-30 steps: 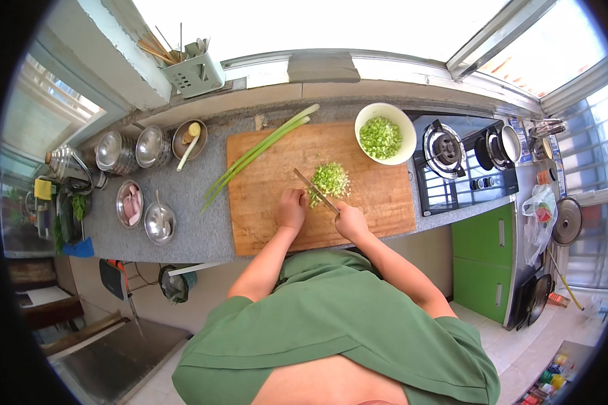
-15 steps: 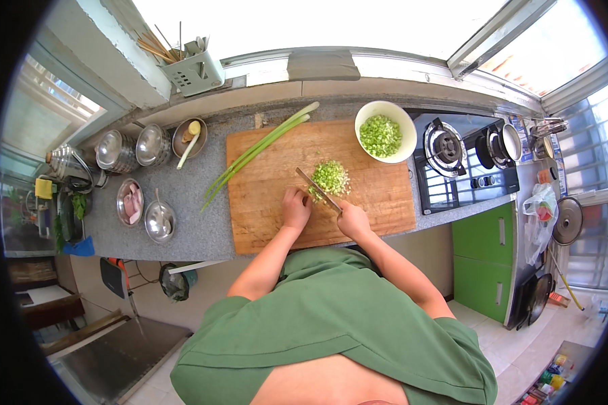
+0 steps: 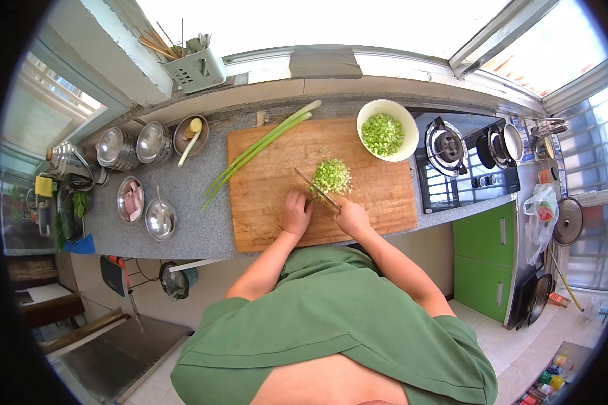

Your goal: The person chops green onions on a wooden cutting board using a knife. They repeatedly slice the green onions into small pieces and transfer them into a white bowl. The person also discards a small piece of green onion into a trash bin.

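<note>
My right hand (image 3: 352, 218) is wrapped round the handle of a kitchen knife (image 3: 312, 185), whose blade slants up to the left over the wooden cutting board (image 3: 270, 182). My left hand (image 3: 296, 213) rests on the board just left of the blade with its fingers curled in. Whatever is under those fingers is hidden. Against the blade's far side lies a small heap of chopped green onion (image 3: 332, 176). Whole green onions (image 3: 267, 140) lie across the board's far left corner. At its far right corner stands a white bowl (image 3: 409, 140) of chopped green pieces.
Right of the board is a gas stove (image 3: 473, 189). To the left on the grey counter (image 3: 203, 236) are a bowl of raw meat (image 3: 134, 201), a metal bowl with a spoon (image 3: 160, 226), and a bowl holding ginger (image 3: 196, 125) and a white stalk (image 3: 189, 150).
The knife and both hands have barely shifted. The whole view has moved very slightly, and the chopped heap looks much the same.
</note>
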Tool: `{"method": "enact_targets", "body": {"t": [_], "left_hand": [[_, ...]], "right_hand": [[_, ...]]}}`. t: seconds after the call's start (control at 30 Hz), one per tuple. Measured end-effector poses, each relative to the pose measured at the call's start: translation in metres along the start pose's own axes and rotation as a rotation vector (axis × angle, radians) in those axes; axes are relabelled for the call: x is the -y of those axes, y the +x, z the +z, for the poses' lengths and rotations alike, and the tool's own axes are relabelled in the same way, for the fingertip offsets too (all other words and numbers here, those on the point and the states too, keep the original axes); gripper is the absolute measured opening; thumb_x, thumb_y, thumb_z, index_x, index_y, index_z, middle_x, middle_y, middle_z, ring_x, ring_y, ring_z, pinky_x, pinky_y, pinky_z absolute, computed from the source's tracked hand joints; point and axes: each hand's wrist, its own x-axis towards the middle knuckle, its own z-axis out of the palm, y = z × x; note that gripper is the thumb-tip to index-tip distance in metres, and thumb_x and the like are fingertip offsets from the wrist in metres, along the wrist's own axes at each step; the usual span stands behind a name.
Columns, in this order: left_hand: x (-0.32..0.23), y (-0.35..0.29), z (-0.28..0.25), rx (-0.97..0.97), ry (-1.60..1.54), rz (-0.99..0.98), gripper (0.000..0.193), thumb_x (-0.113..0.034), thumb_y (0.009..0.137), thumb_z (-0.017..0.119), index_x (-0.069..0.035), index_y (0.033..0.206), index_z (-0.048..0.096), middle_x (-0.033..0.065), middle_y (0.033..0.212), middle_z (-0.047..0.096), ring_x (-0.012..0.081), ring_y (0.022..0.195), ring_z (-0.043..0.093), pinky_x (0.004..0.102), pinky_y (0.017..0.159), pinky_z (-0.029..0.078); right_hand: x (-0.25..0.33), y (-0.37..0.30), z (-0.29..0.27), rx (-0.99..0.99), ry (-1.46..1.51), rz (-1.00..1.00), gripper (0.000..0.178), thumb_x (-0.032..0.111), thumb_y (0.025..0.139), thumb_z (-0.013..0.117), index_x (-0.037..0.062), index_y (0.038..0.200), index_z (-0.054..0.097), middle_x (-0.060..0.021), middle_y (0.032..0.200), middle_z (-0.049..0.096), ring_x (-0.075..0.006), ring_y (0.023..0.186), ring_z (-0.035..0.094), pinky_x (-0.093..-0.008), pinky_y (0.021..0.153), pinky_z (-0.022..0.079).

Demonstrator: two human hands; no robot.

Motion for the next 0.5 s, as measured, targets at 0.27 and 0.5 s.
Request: {"method": "enact_targets", "body": {"t": [0.27, 0.5], "left_hand": [[-0.007, -0.004, 0.001, -0.082, -0.047, 0.0, 0.019, -0.002, 0.073, 0.073, -0.002, 0.089, 0.062, 0.014, 0.097, 0.06, 0.0349, 0.09, 0.059, 0.0421, 0.076, 0.05], [-0.002, -0.003, 0.003, -0.098, -0.04, 0.046, 0.011, -0.003, 0.075, 0.071, -0.002, 0.085, 0.066, 0.0129, 0.095, 0.062, 0.0327, 0.089, 0.061, 0.0414, 0.077, 0.051]], "right_hand": [[0.007, -0.004, -0.006, 0.024, -0.028, -0.023, 0.019, 0.014, 0.083, 0.058, 0.0078, 0.1, 0.064, -0.0242, 0.086, 0.069, -0.0426, 0.086, 0.066, -0.0532, 0.076, 0.051], [0.017, -0.008, -0.009, 0.061, -0.074, -0.041, 0.017, 0.011, 0.082, 0.056, 0.0076, 0.098, 0.062, -0.0244, 0.084, 0.068, -0.0429, 0.085, 0.066, -0.0536, 0.075, 0.051]]}}
